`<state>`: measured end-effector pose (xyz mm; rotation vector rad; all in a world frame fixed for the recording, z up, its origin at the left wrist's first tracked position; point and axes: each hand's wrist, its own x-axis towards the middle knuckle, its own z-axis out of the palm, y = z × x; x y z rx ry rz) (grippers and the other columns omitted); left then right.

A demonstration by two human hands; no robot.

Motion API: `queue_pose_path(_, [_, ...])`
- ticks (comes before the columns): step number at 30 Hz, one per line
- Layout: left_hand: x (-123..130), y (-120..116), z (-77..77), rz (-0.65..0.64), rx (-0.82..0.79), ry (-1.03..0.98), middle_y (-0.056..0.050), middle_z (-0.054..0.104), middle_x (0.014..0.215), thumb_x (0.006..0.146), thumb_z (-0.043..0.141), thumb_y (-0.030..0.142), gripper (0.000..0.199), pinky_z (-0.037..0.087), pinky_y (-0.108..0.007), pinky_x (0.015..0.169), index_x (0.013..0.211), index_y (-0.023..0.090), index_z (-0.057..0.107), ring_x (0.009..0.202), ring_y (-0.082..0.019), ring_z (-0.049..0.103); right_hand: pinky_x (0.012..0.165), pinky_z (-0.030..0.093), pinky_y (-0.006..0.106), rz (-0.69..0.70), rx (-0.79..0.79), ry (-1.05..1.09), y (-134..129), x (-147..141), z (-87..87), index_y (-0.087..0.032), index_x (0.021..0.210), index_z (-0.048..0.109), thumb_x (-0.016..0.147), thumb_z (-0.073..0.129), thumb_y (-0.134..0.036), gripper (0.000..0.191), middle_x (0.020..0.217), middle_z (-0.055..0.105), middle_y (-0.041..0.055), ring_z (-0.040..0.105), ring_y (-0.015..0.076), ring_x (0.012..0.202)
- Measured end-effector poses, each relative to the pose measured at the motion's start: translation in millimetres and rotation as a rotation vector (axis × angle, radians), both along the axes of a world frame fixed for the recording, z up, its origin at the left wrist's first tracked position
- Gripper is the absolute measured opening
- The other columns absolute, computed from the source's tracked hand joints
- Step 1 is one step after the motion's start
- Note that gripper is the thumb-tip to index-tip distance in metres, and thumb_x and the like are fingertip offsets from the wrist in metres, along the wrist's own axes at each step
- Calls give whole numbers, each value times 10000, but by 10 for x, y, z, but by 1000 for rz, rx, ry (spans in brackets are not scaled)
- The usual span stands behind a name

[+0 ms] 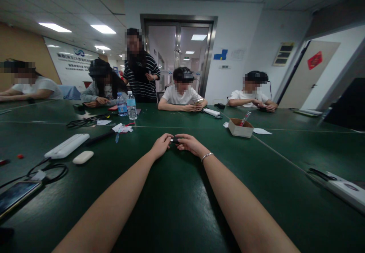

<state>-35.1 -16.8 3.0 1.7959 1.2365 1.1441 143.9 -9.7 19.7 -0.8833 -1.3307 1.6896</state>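
The dark green table [165, 207] formed the work surface. The left forearm [114, 196] and right forearm [242, 196] extended over it and converged at the centre of the view. A cardboard box [241, 132] stood to the right, well apart from the work position.

The left hand [162, 145] and right hand [190, 144] faced each other, fingertips close together. Both were closed on one workpiece, a short black stick-shaped item [175, 140]: the left fingertips pinched one end, and the right thumb and fingers gripped the other. A white earbud case [83, 157] lay nearer the left forearm, untouched.

The black stick-shaped item was located between the hands, over the middle of the table; contact with the surface could not be confirmed. Status, by judgement: pick-up was complete and two-handed handling was under way. Release and set-down were not yet done. No separated part was visible between the hands, and fingers covered both ends, so any finer progress could not be determined.

Its long axis ran left to right, roughly level across the view. The pale, metallic-looking end pointed toward the left hand; the black body pointed toward the right.
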Motion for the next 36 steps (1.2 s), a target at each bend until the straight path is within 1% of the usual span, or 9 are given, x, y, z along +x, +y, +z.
queue_pose_path(4, [-6,-17,18,4,3,21,6,515,697,829,379,354,288,407,-214,538,982,191,562,551,-93,506,525,543,202,-5,-5,0,-4,0,4,-78,1081,545,837,547,-34,248,688,644,91,615,111,513])
queue_pose_path(12, [0,-9,6,-18,-14,-8,18,491,581,833,339,432,374,384,-207,503,939,165,578,514,-102,479,533,545,196,-4,-3,-9,-29,-3,28,-64,1030,564,840,528,-22,198,663,639,85,610,105,509])
queue_pose_path(18, [-5,28,-19,-58,-72,-78,13,519,599,783,372,280,283,383,-201,510,957,169,565,526,-100,485,539,549,207,-7,-14,15,-14,-5,9,-60,1018,564,827,568,-42,192,711,638,95,609,107,522])
queue_pose_path(23, [1,49,-39,-70,-50,-79,15,513,576,803,356,313,282,378,-205,511,937,167,556,519,-102,486,522,540,192,-4,0,13,-6,-10,2,-63,986,564,819,557,-26,171,715,638,90,617,111,539])
queue_pose_path(27, [0,28,-29,-14,-14,-80,30,503,574,811,386,339,274,376,-215,519,999,172,495,512,-104,480,442,513,170,32,105,-150,-9,-43,-7,-89,932,569,737,651,-37,218,633,625,30,596,102,477])
queue_pose_path(30, [-6,-21,-1,32,62,1,23,532,631,797,457,383,267,387,-230,561,973,184,479,571,-115,505,325,421,125,6,248,-351,-21,-104,-20,-104,794,571,628,744,-58,244,520,580,-24,519,70,368])
queue_pose_path(32, [-4,-55,21,30,109,74,11,553,668,780,497,408,260,390,-237,583,918,189,494,612,-125,517,275,353,107,-24,315,-431,-38,-165,-21,-111,746,562,568,781,-67,286,449,534,-54,465,53,318])
queue_pose_path(34, [8,-76,44,-1,120,103,8,556,669,771,510,433,269,388,-238,578,885,190,497,619,-131,519,271,350,107,-41,329,-397,-63,-235,-16,-115,789,560,577,769,-62,302,462,540,-56,465,52,315])
queue_pose_path(36, [33,-88,79,-30,97,92,12,553,656,763,518,448,278,382,-234,564,859,189,487,610,-133,519,308,407,117,-41,300,-300,-89,-300,-9,-115,862,550,634,716,-43,291,547,585,-32,508,61,354])
